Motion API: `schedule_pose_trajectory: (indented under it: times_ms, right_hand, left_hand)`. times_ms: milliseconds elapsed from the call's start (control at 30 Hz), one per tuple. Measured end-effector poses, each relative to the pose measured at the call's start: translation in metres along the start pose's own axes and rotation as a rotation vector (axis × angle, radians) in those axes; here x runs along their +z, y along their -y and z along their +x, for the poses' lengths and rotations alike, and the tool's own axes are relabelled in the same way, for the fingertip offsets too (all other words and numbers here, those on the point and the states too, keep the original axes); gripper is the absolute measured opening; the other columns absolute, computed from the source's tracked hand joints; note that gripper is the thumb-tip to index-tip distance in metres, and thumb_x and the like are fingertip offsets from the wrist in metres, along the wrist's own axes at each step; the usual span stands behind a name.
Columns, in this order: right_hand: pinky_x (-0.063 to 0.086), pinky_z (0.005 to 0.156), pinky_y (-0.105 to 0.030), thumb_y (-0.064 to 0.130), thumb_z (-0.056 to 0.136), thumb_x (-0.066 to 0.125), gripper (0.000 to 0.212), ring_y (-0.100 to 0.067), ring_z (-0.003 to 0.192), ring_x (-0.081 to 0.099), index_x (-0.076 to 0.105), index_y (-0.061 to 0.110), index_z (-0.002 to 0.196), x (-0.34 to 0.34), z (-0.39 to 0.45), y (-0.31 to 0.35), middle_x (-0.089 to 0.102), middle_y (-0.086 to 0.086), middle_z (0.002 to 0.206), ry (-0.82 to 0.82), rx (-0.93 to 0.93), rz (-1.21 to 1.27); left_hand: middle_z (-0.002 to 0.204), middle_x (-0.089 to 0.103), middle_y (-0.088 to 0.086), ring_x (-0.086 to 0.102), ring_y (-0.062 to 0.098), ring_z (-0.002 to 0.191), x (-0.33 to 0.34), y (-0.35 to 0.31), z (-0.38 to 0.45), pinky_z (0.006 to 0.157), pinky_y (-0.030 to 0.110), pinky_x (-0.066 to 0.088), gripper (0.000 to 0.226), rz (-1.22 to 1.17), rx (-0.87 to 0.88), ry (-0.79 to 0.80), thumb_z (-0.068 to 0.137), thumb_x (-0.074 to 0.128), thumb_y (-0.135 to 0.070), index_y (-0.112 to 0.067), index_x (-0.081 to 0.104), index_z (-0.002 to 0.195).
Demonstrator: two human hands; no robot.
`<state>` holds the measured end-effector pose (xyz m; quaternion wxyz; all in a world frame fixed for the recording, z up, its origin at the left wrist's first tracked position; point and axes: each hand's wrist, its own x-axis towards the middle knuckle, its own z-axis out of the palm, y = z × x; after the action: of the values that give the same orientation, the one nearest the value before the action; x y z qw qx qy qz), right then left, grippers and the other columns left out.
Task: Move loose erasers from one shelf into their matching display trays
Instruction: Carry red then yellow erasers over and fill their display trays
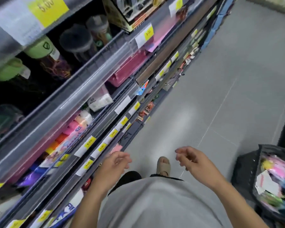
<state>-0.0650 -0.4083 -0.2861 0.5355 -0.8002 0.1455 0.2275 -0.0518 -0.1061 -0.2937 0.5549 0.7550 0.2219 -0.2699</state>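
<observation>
Both hands are hanging in front of the person's grey shirt [155,204], holding nothing: the left hand [113,165] is floating with its fingers loosely curled just beside the shelf edges, and the right hand [194,162] is hovering well apart from the shelving, its fingers relaxed and bent, thumb and forefinger close but pinching nothing. Ahead of and beneath the two hands, a pale grey tiled floor [237,79] is stretching down one shop aisle. To the left of the left hand, one long shelving unit [82,99] is running away in at least four tiers, each edged with yellow price tags [90,142]; the picture is motion-blurred, so the tags cannot be counted exactly. To the right of the right hand and lower, one dark basket [247,165] is sitting on the floor, filled with mixed pink, yellow and white packets. Between the two hands, one foot in a beige sandal [163,165] is showing. Up and to the left of the left hand, a row of bright blocks in pink, orange, yellow and purple [62,139] is lying in a tray behind a clear shelf front; whether these are erasers cannot be told through the blur.
</observation>
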Motion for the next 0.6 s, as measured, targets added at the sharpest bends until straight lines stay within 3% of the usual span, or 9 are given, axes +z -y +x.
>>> schedule_pose_trajectory:
  times_ms: [167, 233, 367, 433, 500, 600]
  right_hand:
    - [0.054, 0.074, -0.03, 0.037, 0.094, 0.065, 0.012, -0.015, 0.083, 0.065, 0.067, 0.045, 0.102, -0.048, 0.067, 0.082, 0.068, 0.013, 0.09, 0.179, -0.295, -0.132]
    - [0.053, 0.075, -0.03, 0.044, 0.093, 0.064, 0.014, -0.01, 0.085, 0.066, 0.067, 0.045, 0.106, -0.057, 0.083, 0.122, 0.068, 0.013, 0.09, 0.229, -0.415, -0.161]
    - [0.053, 0.073, -0.029, 0.053, 0.088, 0.06, 0.025, -0.013, 0.083, 0.066, 0.066, 0.042, 0.11, -0.061, 0.095, 0.214, 0.069, 0.012, 0.092, 0.305, -0.68, -0.165]
    - [0.054, 0.075, -0.031, 0.049, 0.09, 0.061, 0.023, -0.013, 0.084, 0.066, 0.065, 0.041, 0.111, -0.059, 0.093, 0.259, 0.069, 0.012, 0.094, 0.332, -0.817, -0.173]
    - [0.054, 0.077, -0.026, 0.041, 0.093, 0.063, 0.019, -0.013, 0.088, 0.066, 0.066, 0.039, 0.112, -0.056, 0.09, 0.301, 0.068, 0.011, 0.097, 0.365, -0.94, -0.166]
    - [0.052, 0.077, -0.022, 0.031, 0.096, 0.062, 0.018, -0.013, 0.091, 0.064, 0.066, 0.034, 0.113, -0.049, 0.08, 0.361, 0.069, 0.009, 0.1, 0.398, -1.09, -0.173]
  left_hand:
    - [0.096, 0.079, -0.012, 0.073, 0.008, 0.089, 0.009, -0.066, -0.026, 0.071, 0.014, 0.053, 0.013, -0.128, 0.106, -0.208, 0.103, 0.061, -0.017, -0.022, 0.071, 0.109]
    - [0.099, 0.079, -0.013, 0.073, 0.008, 0.093, 0.0, -0.1, -0.041, 0.077, 0.018, 0.056, 0.013, -0.148, 0.217, -0.302, 0.102, 0.062, -0.019, -0.026, 0.072, 0.109]
    - [0.105, 0.077, -0.015, 0.072, 0.005, 0.098, -0.032, -0.167, -0.08, 0.082, 0.028, 0.055, 0.016, -0.083, 0.476, -0.542, 0.094, 0.068, -0.049, -0.042, 0.071, 0.108]
    - [0.104, 0.077, -0.013, 0.073, 0.007, 0.094, -0.05, -0.198, -0.099, 0.076, 0.022, 0.057, 0.025, -0.062, 0.624, -0.681, 0.088, 0.065, -0.056, -0.044, 0.071, 0.109]
    - [0.106, 0.076, -0.013, 0.073, 0.008, 0.096, -0.068, -0.227, -0.112, 0.075, 0.019, 0.058, 0.019, -0.026, 0.774, -0.814, 0.093, 0.064, -0.051, -0.044, 0.07, 0.11]
    - [0.108, 0.074, -0.017, 0.07, 0.007, 0.1, -0.098, -0.26, -0.118, 0.079, 0.024, 0.056, 0.011, 0.082, 0.919, -1.004, 0.1, 0.062, -0.044, -0.045, 0.066, 0.11]
